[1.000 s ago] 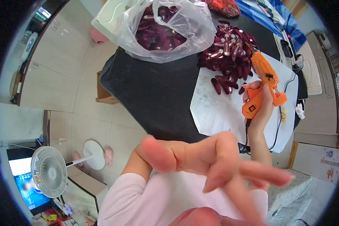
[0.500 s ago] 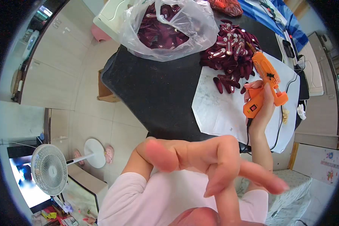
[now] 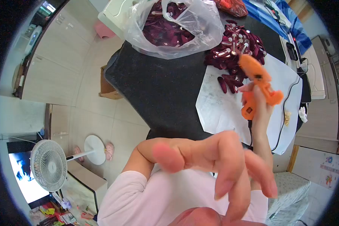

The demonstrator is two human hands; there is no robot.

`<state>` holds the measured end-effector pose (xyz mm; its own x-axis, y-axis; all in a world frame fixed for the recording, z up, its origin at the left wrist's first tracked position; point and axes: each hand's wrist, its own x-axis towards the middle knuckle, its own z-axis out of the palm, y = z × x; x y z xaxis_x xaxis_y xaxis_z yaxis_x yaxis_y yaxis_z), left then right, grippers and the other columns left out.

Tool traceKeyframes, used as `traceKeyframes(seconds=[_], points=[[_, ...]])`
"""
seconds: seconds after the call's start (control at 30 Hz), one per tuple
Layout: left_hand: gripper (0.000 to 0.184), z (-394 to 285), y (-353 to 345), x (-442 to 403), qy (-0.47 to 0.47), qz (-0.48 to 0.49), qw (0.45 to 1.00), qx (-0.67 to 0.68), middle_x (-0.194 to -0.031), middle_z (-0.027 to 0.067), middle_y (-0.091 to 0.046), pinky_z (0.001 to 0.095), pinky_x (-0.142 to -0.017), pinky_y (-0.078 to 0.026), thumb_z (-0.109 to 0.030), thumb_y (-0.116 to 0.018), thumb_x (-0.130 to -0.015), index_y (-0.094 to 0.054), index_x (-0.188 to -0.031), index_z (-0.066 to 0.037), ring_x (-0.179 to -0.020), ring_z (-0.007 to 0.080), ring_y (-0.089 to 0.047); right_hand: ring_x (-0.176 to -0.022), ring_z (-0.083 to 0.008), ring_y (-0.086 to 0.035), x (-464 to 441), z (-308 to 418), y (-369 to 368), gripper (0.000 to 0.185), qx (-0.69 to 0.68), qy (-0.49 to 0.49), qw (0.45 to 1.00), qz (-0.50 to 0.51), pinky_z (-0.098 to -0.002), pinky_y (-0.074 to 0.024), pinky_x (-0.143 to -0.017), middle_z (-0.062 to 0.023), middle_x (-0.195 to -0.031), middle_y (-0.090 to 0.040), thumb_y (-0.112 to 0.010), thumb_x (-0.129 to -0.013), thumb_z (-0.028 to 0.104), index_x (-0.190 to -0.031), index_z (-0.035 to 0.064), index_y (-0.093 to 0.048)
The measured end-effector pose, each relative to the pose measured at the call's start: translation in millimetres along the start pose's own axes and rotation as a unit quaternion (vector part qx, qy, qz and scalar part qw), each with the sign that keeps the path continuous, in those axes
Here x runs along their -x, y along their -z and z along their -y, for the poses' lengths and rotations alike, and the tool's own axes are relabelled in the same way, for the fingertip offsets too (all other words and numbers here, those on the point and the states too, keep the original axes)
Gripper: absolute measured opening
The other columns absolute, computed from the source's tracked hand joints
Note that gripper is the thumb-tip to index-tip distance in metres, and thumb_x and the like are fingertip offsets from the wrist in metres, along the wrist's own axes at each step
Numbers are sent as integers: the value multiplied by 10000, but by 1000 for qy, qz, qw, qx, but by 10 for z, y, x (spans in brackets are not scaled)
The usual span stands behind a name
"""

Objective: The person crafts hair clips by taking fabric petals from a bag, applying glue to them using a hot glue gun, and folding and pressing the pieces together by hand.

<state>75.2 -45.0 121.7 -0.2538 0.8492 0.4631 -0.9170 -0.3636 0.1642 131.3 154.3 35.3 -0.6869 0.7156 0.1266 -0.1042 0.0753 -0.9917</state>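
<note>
My right hand (image 3: 257, 100) is wrapped round the handle of an orange glue gun (image 3: 256, 71); its nozzle points away from me, over a heap of burgundy snap hair clips (image 3: 235, 47). The gun is smeared by motion. Several loose clips lie at the heap's near edge, on a white paper sheet (image 3: 222, 109). Close to the camera, my left hand (image 3: 211, 158) is raised in front of my body, fingers apart and partly bent, with nothing visible in them. A black cord runs from the gun's handle end down past my right forearm.
A clear plastic bag (image 3: 135, 37) of burgundy clips sits on the black table (image 3: 154, 83), left of the heap. Behind the heap lies a red bag (image 3: 233, 6). A white fan (image 3: 49, 165) stands on the floor at left, and a cardboard box (image 3: 108, 86) is beside the table.
The glue gun has swung left, its nozzle end shifting towards the heap's middle. My left hand's fingers have moved and bent somewhat downward. The whole view has shifted slightly.
</note>
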Motion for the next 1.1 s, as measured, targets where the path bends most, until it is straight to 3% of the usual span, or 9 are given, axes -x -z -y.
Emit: traceKeyframes(seconds=[0.17, 0.3, 0.43, 0.5, 0.63, 0.77, 0.83, 1.0, 1.1], points=[[579, 78, 434, -71, -86, 268, 958, -46, -972, 243, -654, 654, -959, -244, -605, -269, -944, -412, -1046, -53, -1258, 498, -320, -539, -37, -497, 78, -23, -61, 229, 112, -10, 986, 121, -175, -326, -442, -36, -813, -627, -595, -886, 241, -960, 25, -613], [580, 590, 412, -106, -266, 296, 912, 98, -1031, 241, -641, 639, -976, -254, -579, -285, -955, -401, -1148, -45, -1277, 490, -316, -575, -20, -494, 102, 171, 88, 172, 167, 29, 986, 2, -172, -353, -482, 5, -795, -611, -618, -873, 178, -999, 62, -628], [660, 335, 489, -123, -165, 390, 904, 56, -1081, 239, -624, 657, -999, -220, -567, -285, -960, -290, -1341, -29, -1320, 412, -302, -691, -107, -534, 181, 392, 436, 252, 427, 123, 896, -30, -231, -429, -641, -25, -814, -596, -694, -802, 105, -1009, 29, -572], [645, 174, 490, -108, -105, 378, 919, 28, -1048, 216, -620, 654, -1011, -221, -558, -308, -957, -284, -1338, -38, -1277, 380, -337, -706, -200, -580, 226, 432, 631, 286, 492, 116, 862, -40, -285, -468, -670, -88, -829, -616, -734, -763, 118, -974, 20, -568], [474, 115, 501, 117, 5, 179, 984, -14, -888, 117, -615, 573, -1038, -301, -534, -399, -940, -447, -1083, -86, -1047, 354, -506, -780, -247, -580, 427, 291, 1043, 403, 550, 82, 825, -99, -324, -482, -705, -118, -892, -572, -782, -694, 122, -994, 7, -538], [465, -58, 1065, 150, -19, 193, 972, -133, -912, 108, -581, 525, -1019, -359, -142, -818, -715, -510, -1049, -41, -999, 285, -554, -875, -269, -572, 613, 83, 1452, 426, 558, 49, 823, -95, -338, -476, -760, -136, -951, -545, -758, -657, 55, -1014, 1, -532], [440, -326, 1153, 226, -63, 111, 944, -304, -865, 90, -592, 488, -912, -480, 25, -816, -653, -543, -993, -32, -853, 252, -613, -908, -297, -565, 655, 35, 1433, 420, 550, 6, 833, -61, -359, -469, -798, -157, -982, -530, -663, -631, -42, -1025, -5, -525], [198, -973, 1225, 372, -112, 3, 849, -517, -711, 116, -656, 382, -694, -569, -21, -806, -663, -631, -752, 6, -664, 238, -671, -968, -246, -585, 543, 66, 1313, 489, 485, 28, 874, -17, -325, -464, -850, -132, -1042, -564, -709, -703, 38, -1154, 17, -520], [105, -1403, 1249, 413, -125, 16, 750, -650, -717, 131, -673, 356, -682, -563, -51, -719, -782, -648, -776, 26, -668, 225, -674, -1070, -267, -569, 486, 335, 1177, 475, 612, 115, 782, 6, -329, -451, -902, -159, -1149, -565, -680, -737, 29, -1185, 11, -522]])
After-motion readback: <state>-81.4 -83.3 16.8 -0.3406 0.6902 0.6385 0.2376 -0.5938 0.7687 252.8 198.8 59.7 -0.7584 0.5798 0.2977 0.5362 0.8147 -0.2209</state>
